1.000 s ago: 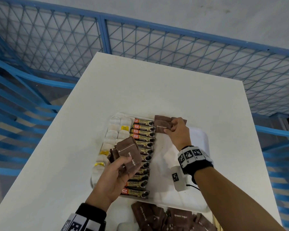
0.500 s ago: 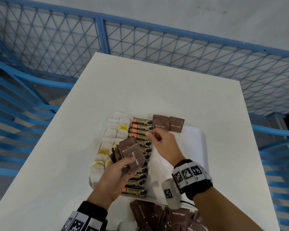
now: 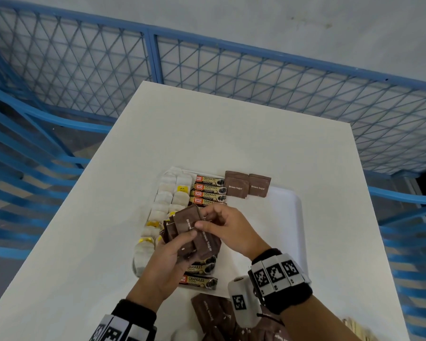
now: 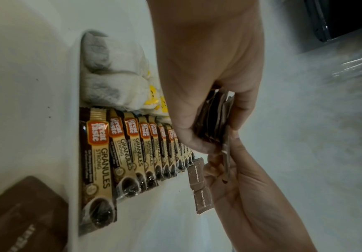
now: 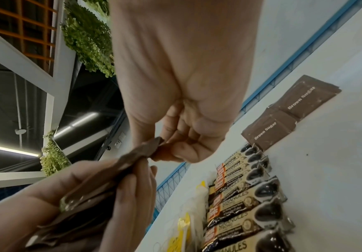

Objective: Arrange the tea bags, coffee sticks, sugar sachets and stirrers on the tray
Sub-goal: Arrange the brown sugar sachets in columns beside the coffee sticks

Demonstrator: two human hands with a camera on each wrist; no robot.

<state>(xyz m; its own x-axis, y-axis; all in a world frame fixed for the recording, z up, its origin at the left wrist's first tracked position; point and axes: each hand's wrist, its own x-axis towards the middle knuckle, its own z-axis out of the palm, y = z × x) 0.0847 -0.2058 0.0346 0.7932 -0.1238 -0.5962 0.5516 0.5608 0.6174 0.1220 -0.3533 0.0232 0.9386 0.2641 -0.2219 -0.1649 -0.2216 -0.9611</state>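
A white tray (image 3: pixel 287 217) lies on the white table. It carries a column of white tea bags (image 3: pixel 164 198), a row of coffee sticks (image 3: pixel 208 187) and two small piles of brown sugar sachets (image 3: pixel 246 184) at its far edge. My left hand (image 3: pixel 169 252) grips a fanned stack of brown sugar sachets (image 3: pixel 183 223) above the coffee sticks. My right hand (image 3: pixel 228 226) pinches the corner of one sachet (image 5: pixel 147 149) in that stack. The left wrist view shows the stack (image 4: pixel 213 119) edge-on between thumb and fingers.
More loose brown sugar sachets (image 3: pixel 212 313) lie on the table at the near edge, in front of the tray. Pale wooden stirrers (image 3: pixel 354 328) show at the bottom right. A blue mesh fence (image 3: pixel 256 77) surrounds the table.
My right hand left the sachets it laid at the tray's far edge, drew back toward me and now pinches a sachet in the left hand's stack.
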